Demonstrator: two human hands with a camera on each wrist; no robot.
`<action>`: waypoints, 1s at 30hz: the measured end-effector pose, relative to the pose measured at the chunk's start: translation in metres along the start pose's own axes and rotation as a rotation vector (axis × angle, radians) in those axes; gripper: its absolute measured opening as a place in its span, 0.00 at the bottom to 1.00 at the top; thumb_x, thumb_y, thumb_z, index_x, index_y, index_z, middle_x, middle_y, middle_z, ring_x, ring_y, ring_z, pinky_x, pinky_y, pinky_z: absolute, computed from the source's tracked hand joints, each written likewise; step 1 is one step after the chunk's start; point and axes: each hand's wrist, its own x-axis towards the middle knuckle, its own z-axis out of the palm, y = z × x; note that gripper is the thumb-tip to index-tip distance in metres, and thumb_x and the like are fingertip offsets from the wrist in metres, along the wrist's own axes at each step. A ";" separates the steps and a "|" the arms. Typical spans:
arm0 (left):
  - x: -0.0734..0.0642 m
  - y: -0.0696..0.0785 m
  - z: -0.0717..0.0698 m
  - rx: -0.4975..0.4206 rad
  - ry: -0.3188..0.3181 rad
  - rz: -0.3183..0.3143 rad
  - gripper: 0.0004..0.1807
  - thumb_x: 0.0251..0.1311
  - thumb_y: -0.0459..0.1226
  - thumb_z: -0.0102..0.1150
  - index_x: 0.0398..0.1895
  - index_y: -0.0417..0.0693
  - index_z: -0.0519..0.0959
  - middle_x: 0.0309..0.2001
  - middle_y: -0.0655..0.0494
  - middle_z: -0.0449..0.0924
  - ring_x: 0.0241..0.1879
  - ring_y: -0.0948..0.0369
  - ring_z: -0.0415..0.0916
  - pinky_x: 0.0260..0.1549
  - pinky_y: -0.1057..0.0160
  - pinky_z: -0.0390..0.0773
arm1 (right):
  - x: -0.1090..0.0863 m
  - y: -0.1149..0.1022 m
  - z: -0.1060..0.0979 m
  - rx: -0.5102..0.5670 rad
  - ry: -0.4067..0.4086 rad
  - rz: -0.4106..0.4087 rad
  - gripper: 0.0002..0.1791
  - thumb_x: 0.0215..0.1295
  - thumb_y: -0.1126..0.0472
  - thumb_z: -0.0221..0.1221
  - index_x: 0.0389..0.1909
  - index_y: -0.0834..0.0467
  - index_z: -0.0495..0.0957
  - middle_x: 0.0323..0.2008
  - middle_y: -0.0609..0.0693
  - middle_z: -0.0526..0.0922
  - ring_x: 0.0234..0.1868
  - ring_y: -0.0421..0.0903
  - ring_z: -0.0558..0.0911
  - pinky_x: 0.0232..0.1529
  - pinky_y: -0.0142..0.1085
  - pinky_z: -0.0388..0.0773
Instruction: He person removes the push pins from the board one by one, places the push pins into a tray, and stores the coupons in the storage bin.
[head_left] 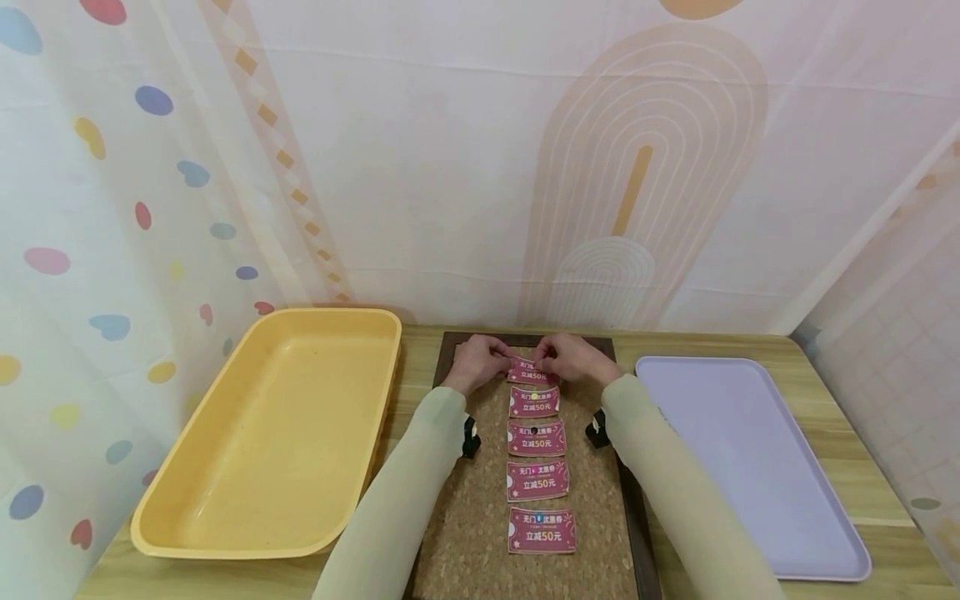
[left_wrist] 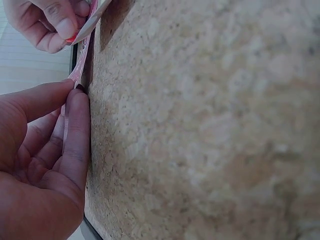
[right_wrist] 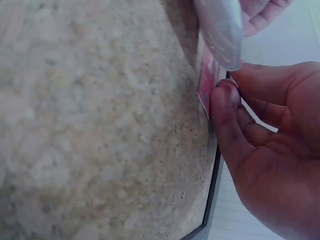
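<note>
Five pink paper coupons run in a column down a cork board. At its far end, my left hand pinches the left edge of the top coupon between thumb and forefinger; the left wrist view shows this coupon edge-on and bent. My right hand is at the same coupon's upper right, with a small red pushpin between its fingertips. Its thumb and forefinger meet close to the coupon in the right wrist view. Directly below is the second coupon, with a yellow pushpin near its top.
Farther down, coupons bear black, pink and blue pins. A deep yellow tray stands left of the board, and a flat lilac tray lies right of it. Behind the wooden table hangs a patterned curtain.
</note>
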 end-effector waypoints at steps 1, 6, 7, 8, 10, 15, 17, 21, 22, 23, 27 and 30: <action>0.000 0.000 0.000 0.002 0.003 -0.001 0.07 0.68 0.35 0.66 0.43 0.40 0.88 0.36 0.50 0.88 0.33 0.61 0.82 0.32 0.67 0.78 | 0.000 0.000 0.000 0.004 0.004 -0.004 0.06 0.75 0.66 0.57 0.43 0.63 0.81 0.36 0.53 0.81 0.34 0.45 0.77 0.36 0.36 0.75; 0.000 0.002 0.001 -0.015 0.017 -0.027 0.07 0.68 0.34 0.66 0.43 0.40 0.88 0.36 0.50 0.88 0.33 0.60 0.82 0.32 0.66 0.78 | -0.003 0.004 0.001 0.031 0.049 -0.019 0.06 0.73 0.69 0.55 0.43 0.64 0.80 0.34 0.53 0.81 0.32 0.45 0.78 0.33 0.35 0.76; 0.000 0.002 0.001 -0.023 0.020 -0.031 0.07 0.68 0.34 0.66 0.43 0.40 0.88 0.37 0.50 0.87 0.33 0.60 0.82 0.32 0.65 0.78 | -0.003 0.004 0.001 0.041 0.060 -0.019 0.06 0.73 0.69 0.55 0.43 0.64 0.80 0.34 0.53 0.81 0.31 0.45 0.79 0.33 0.36 0.77; 0.000 0.003 0.001 -0.030 0.024 -0.035 0.07 0.68 0.34 0.66 0.42 0.40 0.88 0.37 0.50 0.87 0.34 0.60 0.82 0.32 0.65 0.79 | -0.004 0.004 0.000 0.047 0.073 -0.023 0.06 0.73 0.70 0.55 0.44 0.64 0.80 0.35 0.54 0.81 0.32 0.46 0.79 0.33 0.36 0.77; -0.001 0.003 0.001 -0.047 0.033 -0.039 0.07 0.68 0.34 0.66 0.42 0.39 0.87 0.38 0.48 0.87 0.34 0.59 0.83 0.34 0.64 0.81 | -0.006 0.003 -0.001 0.057 0.102 -0.031 0.06 0.73 0.69 0.55 0.43 0.64 0.80 0.36 0.54 0.82 0.33 0.46 0.80 0.35 0.37 0.77; -0.001 0.004 0.001 -0.089 0.056 -0.058 0.07 0.68 0.33 0.66 0.42 0.37 0.88 0.39 0.47 0.87 0.35 0.58 0.82 0.35 0.63 0.82 | -0.010 0.005 -0.003 0.088 0.151 -0.059 0.06 0.74 0.67 0.57 0.42 0.64 0.82 0.37 0.55 0.83 0.36 0.47 0.79 0.37 0.38 0.75; -0.001 0.004 0.001 -0.098 0.065 -0.065 0.07 0.68 0.33 0.66 0.42 0.37 0.88 0.40 0.46 0.87 0.34 0.58 0.82 0.34 0.64 0.82 | -0.011 0.006 -0.004 0.099 0.163 -0.070 0.06 0.75 0.67 0.57 0.42 0.64 0.82 0.37 0.55 0.83 0.36 0.47 0.79 0.37 0.38 0.75; -0.001 0.003 0.000 -0.117 0.083 -0.069 0.07 0.69 0.33 0.65 0.42 0.37 0.88 0.40 0.46 0.87 0.33 0.59 0.82 0.32 0.65 0.81 | -0.014 0.007 -0.006 0.121 0.181 -0.079 0.05 0.75 0.67 0.58 0.42 0.64 0.82 0.37 0.56 0.84 0.37 0.49 0.80 0.36 0.38 0.76; -0.001 0.003 0.000 -0.124 0.088 -0.069 0.07 0.69 0.33 0.65 0.42 0.37 0.88 0.40 0.46 0.87 0.33 0.59 0.82 0.32 0.64 0.81 | -0.014 0.007 -0.007 0.127 0.184 -0.078 0.05 0.75 0.67 0.58 0.42 0.63 0.82 0.37 0.56 0.84 0.37 0.49 0.80 0.36 0.37 0.76; 0.000 0.004 0.000 -0.130 0.093 -0.069 0.07 0.69 0.33 0.65 0.42 0.37 0.88 0.40 0.46 0.87 0.33 0.59 0.83 0.32 0.64 0.82 | -0.014 0.007 -0.008 0.135 0.186 -0.075 0.05 0.75 0.67 0.57 0.42 0.63 0.82 0.37 0.56 0.84 0.38 0.49 0.80 0.36 0.37 0.76; 0.002 0.006 -0.003 -0.138 0.104 -0.067 0.08 0.70 0.35 0.65 0.43 0.39 0.89 0.41 0.47 0.87 0.35 0.58 0.84 0.34 0.63 0.83 | -0.016 0.006 -0.011 0.158 0.195 -0.089 0.06 0.75 0.68 0.56 0.43 0.65 0.81 0.38 0.57 0.83 0.39 0.50 0.80 0.38 0.37 0.76; 0.002 0.009 -0.006 -0.125 0.104 -0.052 0.08 0.71 0.36 0.64 0.42 0.40 0.89 0.42 0.48 0.87 0.37 0.58 0.84 0.36 0.62 0.83 | -0.018 0.005 -0.014 0.164 0.210 -0.110 0.06 0.75 0.69 0.55 0.43 0.66 0.80 0.38 0.57 0.83 0.39 0.49 0.79 0.39 0.38 0.76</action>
